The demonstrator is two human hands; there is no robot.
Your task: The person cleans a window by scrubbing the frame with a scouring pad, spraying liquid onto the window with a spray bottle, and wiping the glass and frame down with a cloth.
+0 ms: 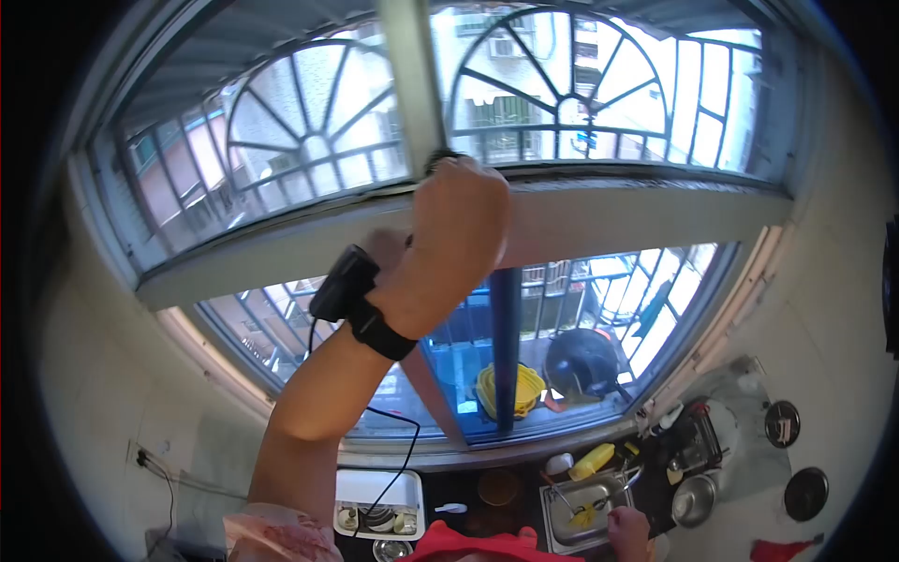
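Observation:
My left hand [461, 201] is raised to the upper window's bottom ledge, at the foot of the middle post [408, 84]. It is closed on a brush with dark bristles [444, 157]; the rest of the brush is hidden by the fist. A black strap [382, 335] with a small black device [343, 283] and a cable is around the left wrist. Low at the right edge of the steel sink [552, 520], my right hand [628, 532] appears with its fingers curled. Whatever it may hold is hidden.
A wide beam [609, 220] divides upper and lower windows, with metal bars outside. On the sill stand a yellow basket [529, 389] and a dark pan [581, 363]. Below are a white dish tray [412, 487], a yellow bottle [592, 461] and a metal pot [694, 501].

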